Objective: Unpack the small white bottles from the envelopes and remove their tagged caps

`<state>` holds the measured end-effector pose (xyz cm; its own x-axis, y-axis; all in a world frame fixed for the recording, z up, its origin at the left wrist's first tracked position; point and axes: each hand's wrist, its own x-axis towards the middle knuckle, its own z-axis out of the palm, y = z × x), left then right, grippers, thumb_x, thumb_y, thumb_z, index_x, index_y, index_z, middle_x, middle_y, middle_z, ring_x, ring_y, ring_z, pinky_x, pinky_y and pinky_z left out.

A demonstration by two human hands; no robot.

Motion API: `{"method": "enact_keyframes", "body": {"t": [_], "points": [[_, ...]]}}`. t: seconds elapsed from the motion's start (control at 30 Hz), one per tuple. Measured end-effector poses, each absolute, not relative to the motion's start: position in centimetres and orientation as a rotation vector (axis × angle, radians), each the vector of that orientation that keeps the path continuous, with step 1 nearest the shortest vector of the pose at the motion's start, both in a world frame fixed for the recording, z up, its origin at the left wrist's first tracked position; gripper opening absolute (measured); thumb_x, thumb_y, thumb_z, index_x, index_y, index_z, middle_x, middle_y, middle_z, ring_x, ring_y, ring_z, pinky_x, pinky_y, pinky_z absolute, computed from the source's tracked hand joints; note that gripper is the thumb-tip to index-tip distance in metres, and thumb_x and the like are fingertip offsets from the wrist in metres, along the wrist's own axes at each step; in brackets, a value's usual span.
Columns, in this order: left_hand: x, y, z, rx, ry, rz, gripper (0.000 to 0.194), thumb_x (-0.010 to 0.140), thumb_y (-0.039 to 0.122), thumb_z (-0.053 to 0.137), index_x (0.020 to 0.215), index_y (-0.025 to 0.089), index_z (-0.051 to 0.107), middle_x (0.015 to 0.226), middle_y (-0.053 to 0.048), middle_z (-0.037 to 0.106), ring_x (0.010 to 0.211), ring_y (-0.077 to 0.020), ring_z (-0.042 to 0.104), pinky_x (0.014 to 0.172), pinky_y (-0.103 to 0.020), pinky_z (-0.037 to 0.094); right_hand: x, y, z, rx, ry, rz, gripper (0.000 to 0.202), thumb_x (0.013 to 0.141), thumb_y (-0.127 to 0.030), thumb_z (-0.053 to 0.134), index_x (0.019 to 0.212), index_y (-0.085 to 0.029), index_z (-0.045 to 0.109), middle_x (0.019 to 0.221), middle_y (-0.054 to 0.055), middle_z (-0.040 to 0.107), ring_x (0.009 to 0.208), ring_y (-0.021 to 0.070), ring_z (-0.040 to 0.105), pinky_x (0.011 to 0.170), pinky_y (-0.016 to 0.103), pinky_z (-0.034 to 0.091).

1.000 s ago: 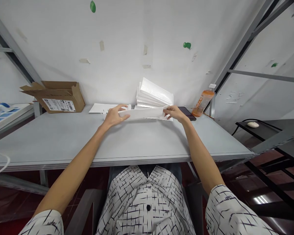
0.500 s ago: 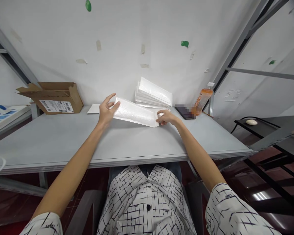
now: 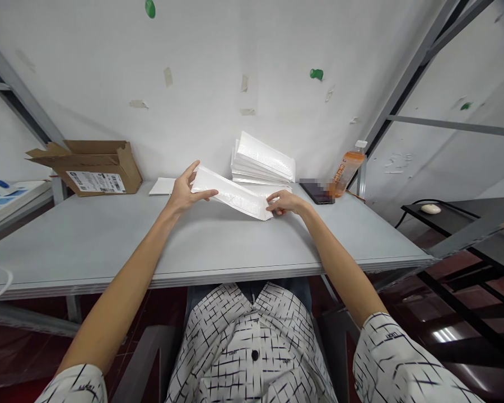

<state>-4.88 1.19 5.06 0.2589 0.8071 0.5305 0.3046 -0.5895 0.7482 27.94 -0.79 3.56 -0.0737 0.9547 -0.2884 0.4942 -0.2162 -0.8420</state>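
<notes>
- Grip: A white padded envelope (image 3: pixel 235 195) is grasped at both ends. Its left end is held by the left hand (image 3: pixel 183 189), with the thumb spread along the near side and the fingers at the upper edge. Its right end is pinched by the right hand (image 3: pixel 284 202). The envelope is suspended above the table, sloping down toward the right hand.
- Wall (image 3: pixel 201 56): Located behind the table; marked with tape remnants and green patches.
- Table (image 3: pixel 235 246): Gray-topped; extended beneath both hands.
- Cardboard box (image 3: pixel 98 162): Placed at the left rear of the table, flaps opened, with a white label on its front.
- Envelope stack (image 3: pixel 264 157): Fanned out near the wall, behind the held envelope.
- Bottle (image 3: pixel 348 170): Filled with orange liquid, fitted with a white cap, positioned at the right rear.
- Dark flat device (image 3: pixel 317 192): Laid just beside the bottle; partly blurred.
- White flat piece (image 3: pixel 161 186): Laid between the box and the left hand; partly hidden.
- White mouse (image 3: pixel 430 209): Rested on a black shelf (image 3: pixel 449 221) at the right.
</notes>
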Motion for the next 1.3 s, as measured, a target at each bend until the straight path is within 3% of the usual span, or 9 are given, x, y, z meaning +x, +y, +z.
{"method": "enact_keyframes", "body": {"t": [0.13,0.3,0.47,0.63,0.83,1.0,1.3], "points": [[-4.8,0.9,5.3,2.021,0.974,1.319,0.11,0.062,0.052,0.082,0.153,0.027,0.025,0.127,-0.011,0.062,0.115,-0.0324,0.058,0.098,-0.056,0.048,27.8,-0.7,3.5,-1.703,-1.556,1.262,0.031,0.063,-0.009,0.082,0.088,-0.012,0.063,0.056,0.001,0.061,0.045,0.0084,0.051,0.044,0.021,0.042],[-4.7,0.6,5.5,2.073,1.023,1.287,0.088,0.063,0.052,0.081,0.139,0.021,0.05,0.136,-0.012,0.056,0.125,-0.0338,0.051,0.106,-0.051,0.04,27.9,-0.6,3.4,-1.69,-1.574,1.26,0.023,0.063,-0.008,0.081,0.075,-0.013,0.062,0.055,0.0,0.059,0.045,0.0084,0.051,0.041,0.02,0.038],[-5.2,0.7,5.5,2.134,1.131,1.171,0.112,0.054,0.051,0.086,0.149,0.02,0.036,0.147,-0.014,0.045,0.132,-0.0371,0.044,0.109,-0.047,0.037,28.2,-0.6,3.5,-1.693,-1.599,1.234,0.02,0.064,-0.01,0.081,0.07,-0.012,0.063,0.052,-0.001,0.057,0.045,0.0072,0.049,0.041,0.02,0.037],[-6.2,1.4,5.3,2.258,1.179,1.003,0.121,0.048,0.054,0.087,0.151,0.024,0.031,0.146,-0.013,0.046,0.126,-0.0381,0.049,0.106,-0.048,0.041,28.3,-0.6,3.5,-1.709,-1.556,1.234,0.025,0.061,-0.01,0.083,0.075,-0.013,0.063,0.055,0.0,0.06,0.045,0.0085,0.051,0.04,0.021,0.039],[-5.8,1.4,5.0,2.322,1.156,1.167,0.076,0.054,0.057,0.082,0.12,0.023,0.065,0.123,-0.009,0.064,0.109,-0.0311,0.058,0.089,-0.042,0.05,28.5,-0.4,3.4,-1.714,-1.537,1.24,0.028,0.06,-0.013,0.085,0.075,-0.014,0.061,0.056,0.0,0.06,0.045,0.0088,0.052,0.04,0.021,0.039],[-5.3,0.9,5.0,2.228,1.219,1.236,0.058,0.055,0.05,0.085,0.105,0.023,0.073,0.081,-0.004,0.068,0.079,-0.0248,0.061,0.069,-0.035,0.049,28.6,-0.4,3.3,-1.714,-1.573,1.244,0.022,0.066,-0.014,0.081,0.068,-0.014,0.059,0.054,0.0,0.059,0.045,0.0084,0.051,0.04,0.02,0.036],[-5.1,0.8,5.4,2.087,1.085,1.475,0.051,0.056,0.043,0.086,0.099,0.019,0.074,0.098,-0.007,0.071,0.098,-0.0294,0.062,0.081,-0.038,0.051,28.3,-0.3,3.2,-1.717,-1.626,1.218,0.023,0.068,-0.018,0.079,0.06,-0.014,0.057,0.062,0.003,0.065,0.043,0.0045,0.045,0.036,0.019,0.025]]}}
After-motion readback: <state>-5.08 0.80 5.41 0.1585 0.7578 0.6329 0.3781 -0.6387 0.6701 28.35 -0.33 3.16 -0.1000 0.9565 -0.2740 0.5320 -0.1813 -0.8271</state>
